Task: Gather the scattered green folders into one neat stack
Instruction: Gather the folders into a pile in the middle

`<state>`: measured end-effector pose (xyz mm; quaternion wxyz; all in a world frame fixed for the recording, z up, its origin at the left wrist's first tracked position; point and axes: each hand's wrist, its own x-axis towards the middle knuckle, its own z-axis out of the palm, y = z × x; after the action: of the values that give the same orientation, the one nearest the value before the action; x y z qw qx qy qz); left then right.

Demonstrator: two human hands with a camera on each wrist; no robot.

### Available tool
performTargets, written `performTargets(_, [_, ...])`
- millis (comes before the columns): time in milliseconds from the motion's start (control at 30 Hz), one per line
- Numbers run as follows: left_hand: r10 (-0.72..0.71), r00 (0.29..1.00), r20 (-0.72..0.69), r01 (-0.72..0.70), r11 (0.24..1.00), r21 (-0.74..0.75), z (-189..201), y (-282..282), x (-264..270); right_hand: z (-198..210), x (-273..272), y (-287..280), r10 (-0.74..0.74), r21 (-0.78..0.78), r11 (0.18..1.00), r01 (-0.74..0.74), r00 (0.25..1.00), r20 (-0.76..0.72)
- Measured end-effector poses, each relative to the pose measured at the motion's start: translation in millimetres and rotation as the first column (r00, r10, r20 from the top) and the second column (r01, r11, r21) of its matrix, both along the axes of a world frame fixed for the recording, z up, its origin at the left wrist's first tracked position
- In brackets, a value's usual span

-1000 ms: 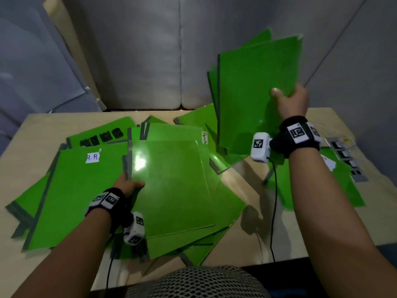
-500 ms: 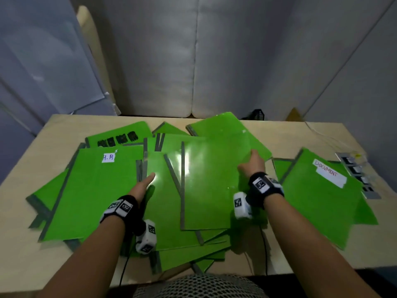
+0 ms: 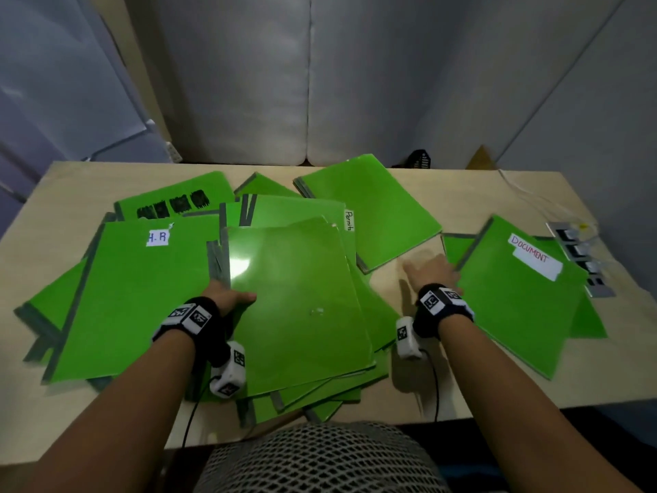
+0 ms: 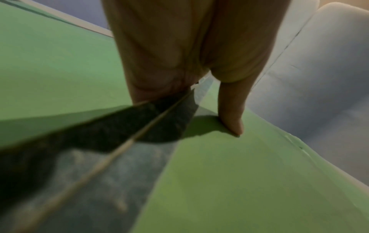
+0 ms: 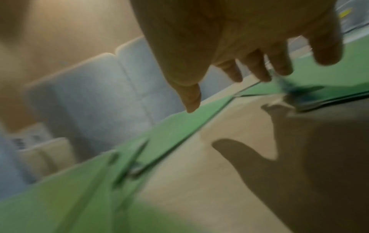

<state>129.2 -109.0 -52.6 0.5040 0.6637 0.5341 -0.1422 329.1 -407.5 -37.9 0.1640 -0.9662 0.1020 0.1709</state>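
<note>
The right hand (image 3: pixel 432 270) no longer holds anything. One second ago it held a bunch of green folders upright above the table; half a second ago it laid them flat on the middle pile. Now the top folder (image 3: pixel 298 304) lies there, a little crooked, and the right hand hangs over the bare table (image 3: pixel 409 389) at about 3 o'clock from the pile, fingers spread. It reaches toward the folder marked "DOCUMENT" (image 3: pixel 515 297), which lies apart at the right. The right wrist view is blurred, so I cannot say if the fingertips already touch its edge.

The left hand (image 3: pixel 227 298) stays at the 9 o'clock edge of the top folder, thumb pressed on the cover and the other fingers, it seems, under the edge, pinching it.

So one bunch is added, but the job is not finished. The "H.R" folder (image 3: pixel 142 297) at 9 o'clock and the folders at 12 and 1 o'clock are still fanned out, and the pile itself needs squaring.
</note>
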Motion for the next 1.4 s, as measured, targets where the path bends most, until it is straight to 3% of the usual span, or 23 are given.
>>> performTargets(100, [-0.008, 1.000, -0.003, 0.008, 1.000, 0.009, -4.6, 2.5, -0.6, -10.7, 14.2, -46.7, -0.258, -0.102, 0.963, 0.250, 0.963, -0.075])
performTargets(200, [-0.011, 1.000, -0.021, 0.011, 1.000, 0.006, -5.6, 3.7, 0.3, -13.5, 9.2, -67.7, -0.310, -0.189, 0.941, 0.279, 0.937, -0.162])
performTargets(267, [-0.011, 1.000, -0.028, 0.012, 1.000, 0.016, -4.4, 3.5, 1.1, -38.0, 29.4, -81.2, -0.275, -0.192, 0.952, 0.238, 0.941, -0.197])
performTargets(367, [-0.021, 0.999, -0.044, 0.022, 0.999, 0.025, -4.9, 5.5, 1.4, -72.4, 58.8, -96.7, -0.113, -0.245, 0.968, 0.055, 0.967, -0.227])
performTargets(467, [-0.029, 0.998, -0.051, 0.030, 0.999, 0.033, -4.6, 5.2, 0.0, -24.4, 36.5, -81.4, 0.082, -0.190, 0.973, -0.130, 0.968, -0.238])
performTargets(567, [-0.019, 0.999, -0.039, 0.021, 0.999, 0.040, -4.8, 4.5, -0.4, -12.5, 28.4, -77.0, 0.071, -0.193, 0.977, -0.095, 0.989, -0.128])
performTargets(700, [-0.034, 0.999, -0.023, 0.035, 0.998, 0.053, -4.0, 3.7, -0.2, -21.2, 41.8, -82.8, 0.050, -0.310, 0.947, -0.081, 0.993, -0.108])
performTargets(767, [-0.030, 0.999, -0.020, 0.031, 0.998, 0.061, -3.3, 2.4, -0.7, -23.6, 43.9, -83.5, 0.114, -0.352, 0.927, -0.133, 0.991, -0.075])
performTargets(900, [-0.028, 0.999, -0.017, 0.029, 0.998, 0.064, -2.4, 0.7, -1.1, -30.1, 46.8, -81.7, 0.230, -0.434, 0.860, -0.269, 0.963, -0.142])
performTargets(1000, [-0.035, 0.999, -0.029, 0.037, 0.997, 0.063, -1.7, 1.7, -1.2, -31.2, 52.6, -76.3, 0.185, -0.402, 0.889, -0.217, 0.976, -0.118])
performTargets(1100, [-0.038, 0.999, -0.018, 0.040, 0.997, 0.067, -2.0, 1.1, -0.9, -26.8, 53.4, -74.4, 0.232, -0.377, 0.887, -0.267, 0.963, -0.134])
performTargets(1300, [-0.019, 1.000, -0.010, 0.019, 0.999, 0.045, -3.3, 1.4, -1.6, -5.6, 46.8, -69.8, 0.406, -0.473, 0.751, -0.461, 0.887, -0.221])
performTargets(1400, [-0.012, 1.000, -0.018, 0.013, 0.999, 0.042, -3.1, 2.3, -2.0, -2.6, 45.7, -65.3, 0.426, -0.487, 0.722, -0.491, 0.870, -0.246])
